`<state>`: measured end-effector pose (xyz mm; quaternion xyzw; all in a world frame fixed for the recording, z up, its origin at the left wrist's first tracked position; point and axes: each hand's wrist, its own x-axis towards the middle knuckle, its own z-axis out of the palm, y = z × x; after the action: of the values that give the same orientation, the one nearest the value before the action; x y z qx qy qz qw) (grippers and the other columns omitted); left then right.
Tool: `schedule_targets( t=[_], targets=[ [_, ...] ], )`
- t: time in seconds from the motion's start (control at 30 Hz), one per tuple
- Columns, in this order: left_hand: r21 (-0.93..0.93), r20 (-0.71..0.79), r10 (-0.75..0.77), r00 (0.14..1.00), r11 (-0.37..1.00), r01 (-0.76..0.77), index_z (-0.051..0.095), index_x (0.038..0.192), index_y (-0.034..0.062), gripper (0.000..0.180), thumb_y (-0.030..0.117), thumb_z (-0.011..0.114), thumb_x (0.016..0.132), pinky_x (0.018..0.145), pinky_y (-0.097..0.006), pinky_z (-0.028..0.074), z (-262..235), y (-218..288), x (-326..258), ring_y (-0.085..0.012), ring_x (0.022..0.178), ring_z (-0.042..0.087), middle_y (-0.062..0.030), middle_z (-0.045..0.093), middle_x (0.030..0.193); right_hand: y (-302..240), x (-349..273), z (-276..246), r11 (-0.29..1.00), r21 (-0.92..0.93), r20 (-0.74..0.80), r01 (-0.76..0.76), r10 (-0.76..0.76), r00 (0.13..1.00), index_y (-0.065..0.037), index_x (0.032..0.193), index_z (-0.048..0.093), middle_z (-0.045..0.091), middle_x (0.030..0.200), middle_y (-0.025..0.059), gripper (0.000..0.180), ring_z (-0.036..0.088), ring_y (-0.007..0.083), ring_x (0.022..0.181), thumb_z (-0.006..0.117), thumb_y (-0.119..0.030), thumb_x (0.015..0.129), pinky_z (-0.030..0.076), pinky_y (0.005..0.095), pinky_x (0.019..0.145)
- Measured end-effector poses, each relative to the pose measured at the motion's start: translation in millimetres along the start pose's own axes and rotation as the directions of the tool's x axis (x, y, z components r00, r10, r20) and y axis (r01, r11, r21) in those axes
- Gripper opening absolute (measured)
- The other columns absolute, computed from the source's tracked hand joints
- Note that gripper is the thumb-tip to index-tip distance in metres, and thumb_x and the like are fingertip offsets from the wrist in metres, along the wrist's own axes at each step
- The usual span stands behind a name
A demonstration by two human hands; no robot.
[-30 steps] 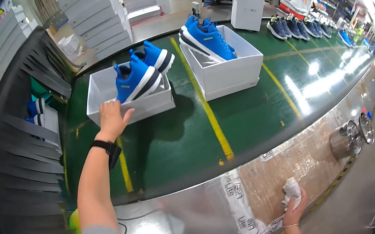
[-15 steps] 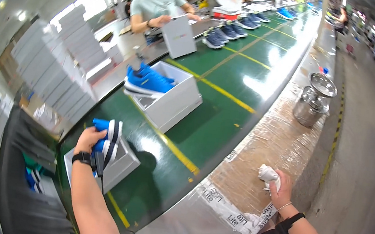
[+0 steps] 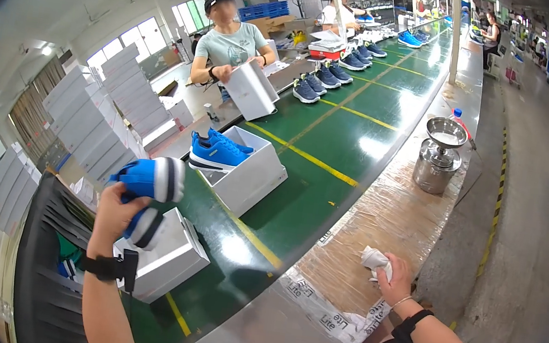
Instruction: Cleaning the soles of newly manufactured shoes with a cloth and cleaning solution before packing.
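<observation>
My left hand [image 3: 113, 213] grips a pair of blue shoes with white soles [image 3: 149, 189], lifted above an open white shoe box [image 3: 170, 262] on the green conveyor belt [image 3: 315, 184]. My right hand [image 3: 394, 281] rests on the plastic-wrapped belt edge [image 3: 380, 218], closed on a crumpled white cloth [image 3: 373, 260]. Farther along the belt, another open white box [image 3: 254, 176] carries a blue pair [image 3: 215, 151] on top.
Across the belt a person in a grey shirt [image 3: 230, 46] holds a white box [image 3: 252, 90]. Dark shoes [image 3: 318, 83] line the belt beyond. A metal funnel pot [image 3: 437, 159] stands on the belt edge. Stacked white boxes [image 3: 95, 122] rise at left, a black rack [image 3: 50, 266] below them.
My left hand has lifted the blue pair out of the near box and raised it. The view has swung along the belt; my right hand keeps the cloth on the edge.
</observation>
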<state>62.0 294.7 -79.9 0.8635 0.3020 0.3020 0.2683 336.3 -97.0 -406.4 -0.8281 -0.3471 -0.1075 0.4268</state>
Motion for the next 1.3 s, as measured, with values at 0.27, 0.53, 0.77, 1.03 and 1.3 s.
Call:
schedule_targets(
  t=[0.27,0.53,0.77,1.03,1.3],
  targets=[
    [-0.038,0.542,0.432,0.721,0.870,-0.492,0.059,0.085,0.0022,0.022,0.003,0.072,0.067,0.066,-0.036,0.047,152.1,33.1,-106.1,-0.0300,0.072,0.058,-0.0142,0.058,0.078,17.4,17.7,-27.9,0.807,0.524,0.154,-0.272,0.225,0.962,-0.001,0.111,0.053,0.063,0.097,0.0123,0.032,0.059,0.0211,0.093,0.061,-0.016,0.084,0.045,0.0313,0.083],
    [0.225,0.770,0.100,0.630,0.882,-0.414,0.058,0.110,0.0062,0.036,0.011,0.061,0.074,0.076,-0.038,0.051,195.4,17.7,-203.2,-0.0322,0.091,0.061,-0.0118,0.057,0.112,51.9,109.1,-160.7,0.952,0.307,-0.095,0.023,0.006,0.995,-0.002,0.112,0.055,0.057,0.117,0.0152,0.036,0.053,0.0267,0.112,0.063,-0.008,0.077,0.040,0.0340,0.095],
    [0.019,0.743,0.136,0.656,0.974,-0.224,0.055,0.119,-0.0002,0.064,0.041,0.074,0.072,0.084,-0.040,0.044,200.3,40.4,-209.3,-0.0333,0.102,0.056,-0.0203,0.058,0.116,74.8,245.4,-210.7,0.965,-0.173,-0.185,0.195,-0.226,0.956,-0.009,0.112,0.059,0.057,0.108,0.0156,0.034,0.055,0.0325,0.102,0.063,-0.012,0.079,0.044,0.0384,0.090],
    [0.410,0.669,-0.268,0.694,0.911,-0.044,0.067,0.075,0.0013,0.038,0.038,0.063,0.080,0.062,-0.039,0.045,231.7,77.3,-195.8,-0.0356,0.068,0.059,-0.0191,0.062,0.070,102.7,332.3,-143.6,0.919,-0.389,0.127,0.058,-0.009,0.992,-0.016,0.104,0.067,0.063,0.106,0.0109,0.030,0.058,0.0271,0.102,0.062,-0.006,0.076,0.045,0.0354,0.091],
    [0.182,0.590,-0.120,0.799,0.983,0.013,0.066,0.076,-0.0006,0.027,0.026,0.069,0.078,0.059,-0.036,0.044,207.3,74.8,-185.9,-0.0286,0.061,0.058,-0.0139,0.063,0.070,81.8,351.3,-151.2,0.902,-0.416,0.235,-0.114,0.228,0.945,-0.019,0.098,0.070,0.067,0.096,0.0111,0.021,0.065,0.0251,0.089,0.062,-0.016,0.078,0.052,0.0342,0.078]
  ],
)
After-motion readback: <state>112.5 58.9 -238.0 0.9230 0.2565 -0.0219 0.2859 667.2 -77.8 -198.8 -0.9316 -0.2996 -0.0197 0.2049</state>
